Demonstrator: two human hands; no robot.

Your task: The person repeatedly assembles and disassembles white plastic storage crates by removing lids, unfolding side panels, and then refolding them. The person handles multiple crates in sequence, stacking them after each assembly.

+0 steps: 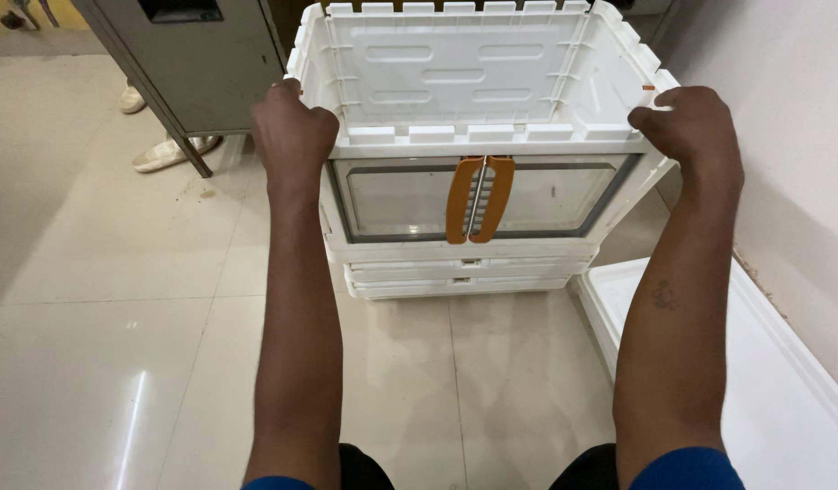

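A white plastic storage crate stands open-topped on the tiled floor in front of me. Its front has two clear door panels with orange handles meeting in the middle. My left hand grips the crate's left top corner. My right hand grips the right top corner. Under the crate lie flat white folded crates, stacked.
A white flat lid or panel lies on the floor at the right, along the wall. A grey metal cabinet stands at the back left, with another person's light shoes beside its leg.
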